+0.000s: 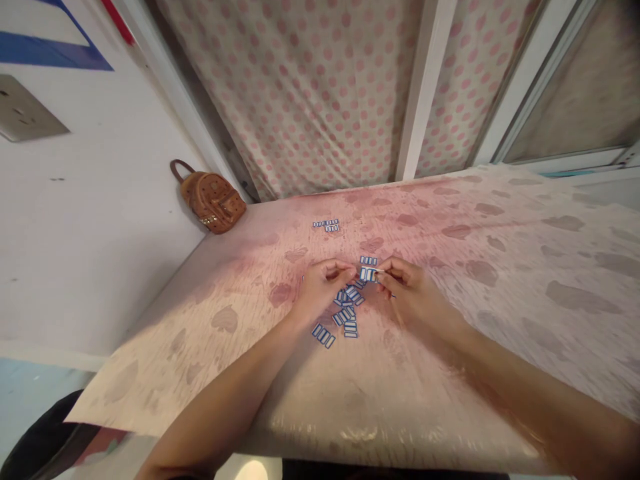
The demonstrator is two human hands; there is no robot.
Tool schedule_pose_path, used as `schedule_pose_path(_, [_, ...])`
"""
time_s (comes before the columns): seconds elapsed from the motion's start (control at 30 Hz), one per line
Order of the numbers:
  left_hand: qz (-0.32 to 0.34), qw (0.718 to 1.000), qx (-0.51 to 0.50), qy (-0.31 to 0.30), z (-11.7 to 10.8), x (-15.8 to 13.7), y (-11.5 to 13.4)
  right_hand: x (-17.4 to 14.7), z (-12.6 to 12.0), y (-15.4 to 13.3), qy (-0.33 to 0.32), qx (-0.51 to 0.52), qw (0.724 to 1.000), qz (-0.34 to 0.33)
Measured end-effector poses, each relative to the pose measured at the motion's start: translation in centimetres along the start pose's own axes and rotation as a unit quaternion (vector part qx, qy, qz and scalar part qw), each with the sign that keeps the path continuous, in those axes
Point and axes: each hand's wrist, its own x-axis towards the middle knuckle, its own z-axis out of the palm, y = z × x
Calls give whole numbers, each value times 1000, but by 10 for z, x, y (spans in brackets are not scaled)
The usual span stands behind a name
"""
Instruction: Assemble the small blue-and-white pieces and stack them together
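Observation:
My right hand (407, 287) is closed, with thumb and fingers pinching the edge of a small white piece with blue borders (369, 274), lifted above the table. Just left of it, my left hand (325, 283) is closed with thumb and index fingertip together; whether anything is between them I cannot make out. Below and between the hands lies a loose pile of similar blue-bordered pieces (345, 315), some overlapping. One such piece (323, 336) rests apart at the pile's near left. Beyond my left hand sits a small group of the same pieces (327, 225).
A patterned cloth under clear plastic (240, 360) covers the table. At the back left, a small brown backpack-shaped bag (215, 200) leans by the white wall (100, 220). A pink-dotted curtain (320, 87) and white frames (425, 87) stand behind the table.

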Motion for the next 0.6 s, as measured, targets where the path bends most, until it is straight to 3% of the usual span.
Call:
schedule_pose_path(0.1, [12, 992, 128, 16, -17, 9, -5, 4, -5, -1, 41, -4, 999, -12])
schedule_pose_path(0.23, [15, 959, 279, 35, -35, 18, -12, 7, -9, -3, 67, -9, 998, -3])
schedule_pose_path(0.3, [24, 951, 305, 39, -40, 20, -14, 6, -10, -4, 67, -12, 998, 0])
schedule_pose_path(0.47, [38, 935, 350, -38, -45, 21, -16, 5, -8, -6, 66, -4, 998, -1])
schedule_pose_path(0.6, [41, 918, 395, -17, -46, 22, -19, 5, -7, -7, 59, 0, 998, 3])
